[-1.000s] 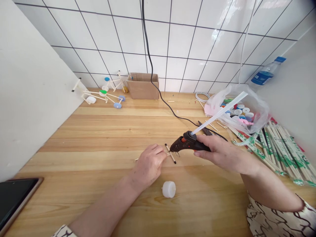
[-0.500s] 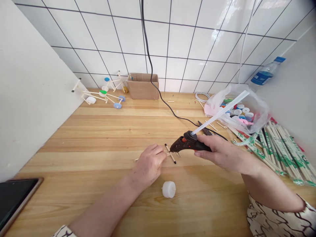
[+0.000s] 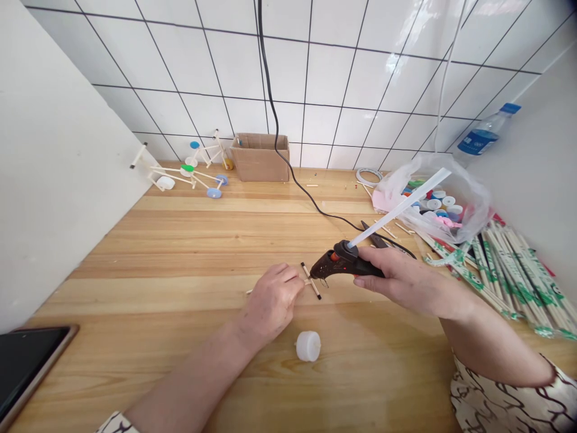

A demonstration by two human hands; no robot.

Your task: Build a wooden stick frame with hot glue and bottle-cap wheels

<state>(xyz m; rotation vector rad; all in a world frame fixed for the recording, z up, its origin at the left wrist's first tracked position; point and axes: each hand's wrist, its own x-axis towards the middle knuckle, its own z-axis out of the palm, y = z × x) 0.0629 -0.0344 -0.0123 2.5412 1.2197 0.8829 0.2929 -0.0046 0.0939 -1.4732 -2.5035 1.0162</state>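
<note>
My right hand [image 3: 396, 279] is wrapped round the handle of a black hot glue gun [image 3: 336, 261], a long translucent glue stick [image 3: 401, 207] jutting from its back. The nozzle points left and down, at the joint of a small T-shaped piece of wooden sticks. Its short crossbar [image 3: 312, 282] has black ends and lies on the table. My left hand [image 3: 276, 294] is closed over the long stick of this piece, whose far end [image 3: 249, 292] peeks out on the left. Nearer me, a white round cap piece [image 3: 308, 346] with small nubs at its sides stands apart from both hands.
Stick-and-cap models [image 3: 189, 171] and a cardboard box [image 3: 261, 157] stand along the tiled wall. On the right are a bag of bottle caps [image 3: 437, 201], wrapped chopsticks [image 3: 518, 276], scissors [image 3: 376, 236], tape [image 3: 368, 176] and a bottle [image 3: 484, 135]. A black cord [image 3: 295, 174] crosses the table; a phone [image 3: 31, 373] lies left.
The glue gun and my right hand have shifted very slightly left, with the nozzle still at the joint. My left hand has stayed in place.
</note>
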